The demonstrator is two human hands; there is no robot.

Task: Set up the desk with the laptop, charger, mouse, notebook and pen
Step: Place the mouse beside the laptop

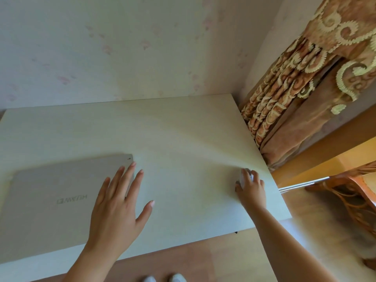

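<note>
A closed silver laptop (53, 192) lies flat on the left part of the pale desk (183, 139), its logo facing away from me. My left hand (120, 202) hovers with spread fingers over the laptop's right edge, holding nothing. Close to the desk's right edge, my right hand (251, 187) curls over a small white mouse (244, 176), which rests on the desk top. Most of the mouse is hidden under the fingers. No charger, notebook or pen is in view.
The desk stands against a wallpapered wall (122, 47). A patterned brown curtain (305, 88) hangs by the desk's right corner. A wicker chair (354, 192) stands at the far right. Wooden floor and white shoes (164, 278) show below the front edge.
</note>
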